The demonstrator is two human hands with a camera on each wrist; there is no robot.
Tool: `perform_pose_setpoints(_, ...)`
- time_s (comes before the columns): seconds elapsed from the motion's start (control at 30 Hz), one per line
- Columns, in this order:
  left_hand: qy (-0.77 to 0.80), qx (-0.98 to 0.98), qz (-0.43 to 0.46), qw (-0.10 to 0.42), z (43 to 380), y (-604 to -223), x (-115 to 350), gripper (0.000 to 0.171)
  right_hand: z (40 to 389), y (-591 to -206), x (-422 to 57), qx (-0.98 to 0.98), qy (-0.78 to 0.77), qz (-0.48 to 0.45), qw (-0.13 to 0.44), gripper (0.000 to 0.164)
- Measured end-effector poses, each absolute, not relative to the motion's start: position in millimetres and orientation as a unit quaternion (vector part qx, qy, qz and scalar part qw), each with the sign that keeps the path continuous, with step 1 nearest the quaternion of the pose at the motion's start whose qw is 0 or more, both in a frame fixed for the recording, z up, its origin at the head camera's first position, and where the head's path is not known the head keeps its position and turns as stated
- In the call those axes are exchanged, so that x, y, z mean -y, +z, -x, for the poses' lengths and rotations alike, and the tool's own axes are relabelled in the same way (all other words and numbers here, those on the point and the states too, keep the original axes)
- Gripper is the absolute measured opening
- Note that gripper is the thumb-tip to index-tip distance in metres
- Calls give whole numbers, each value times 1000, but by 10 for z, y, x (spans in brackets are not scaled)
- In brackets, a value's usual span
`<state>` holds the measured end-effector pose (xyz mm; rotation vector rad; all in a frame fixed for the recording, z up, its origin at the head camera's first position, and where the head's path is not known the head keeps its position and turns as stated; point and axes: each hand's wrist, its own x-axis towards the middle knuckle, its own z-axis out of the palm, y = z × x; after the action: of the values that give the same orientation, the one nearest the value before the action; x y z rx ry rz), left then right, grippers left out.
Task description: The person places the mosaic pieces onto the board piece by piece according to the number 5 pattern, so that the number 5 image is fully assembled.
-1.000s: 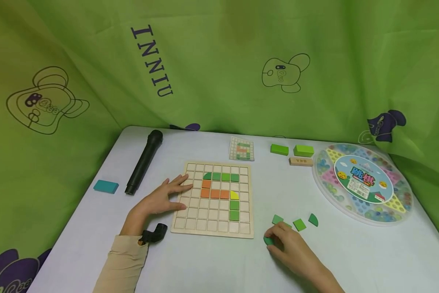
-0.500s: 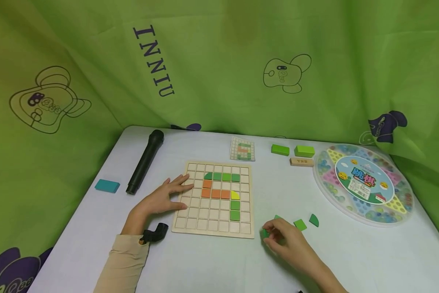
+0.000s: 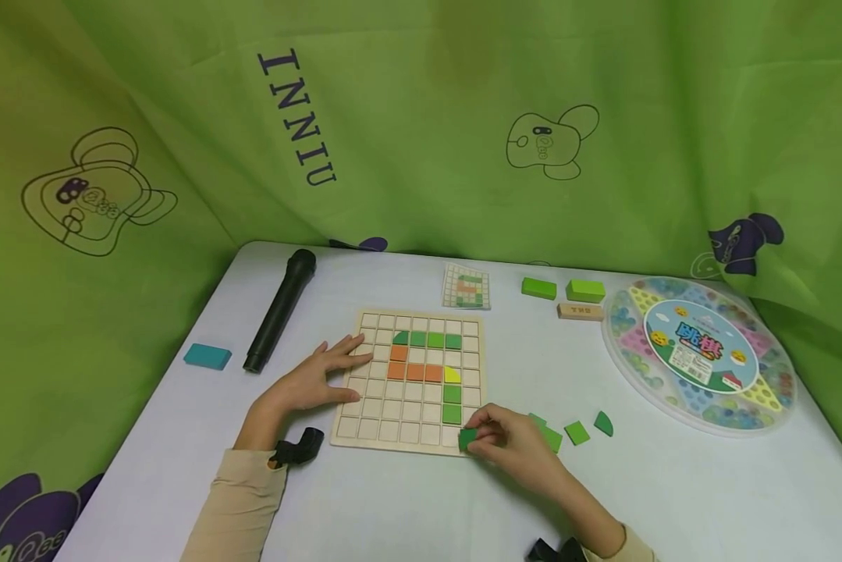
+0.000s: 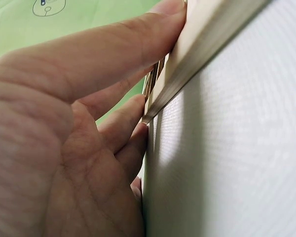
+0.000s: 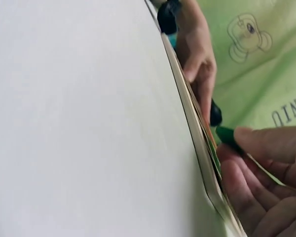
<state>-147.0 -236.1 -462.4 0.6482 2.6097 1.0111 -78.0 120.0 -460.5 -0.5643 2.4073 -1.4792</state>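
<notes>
A square wooden grid board (image 3: 369, 408) lies on the white table, holding green, orange and yellow tiles in some cells. My left hand (image 3: 315, 378) rests at its left edge with fingers spread over the rim; in the left wrist view the thumb (image 4: 113, 52) lies against the board's side. My right hand (image 3: 522, 446) pinches a dark green tile (image 3: 467, 439) between thumb and fingers, over the board's lower right corner. The right wrist view shows that tile (image 5: 227, 135) tilted at the fingertips, close above the board.
Right of the board lie loose green tiles (image 3: 577, 433) and a quarter-round one (image 3: 603, 423). A pattern card (image 3: 466, 286), green blocks (image 3: 585, 291), a wooden block (image 3: 579, 312) and a round marble game box (image 3: 698, 351) stand behind. At left are a black microphone (image 3: 280, 311) and teal block (image 3: 207, 357).
My right hand has lifted the dark green tile from beside the loose tiles and carried it left to the board's lower right corner. The left hand stays in place.
</notes>
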Motion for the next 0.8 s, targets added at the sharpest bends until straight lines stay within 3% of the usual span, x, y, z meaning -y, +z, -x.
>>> perform_pose_setpoints(0.43,349,-900,-220,138,1483,-4629,2343,69,782,-4669,-976,-844,-474,245,51,21)
perform_pose_setpoints(0.8,347,-901,-224,133,1479,-4644,2358,69,807,-4708,-938,-867,-434,243,35,17)
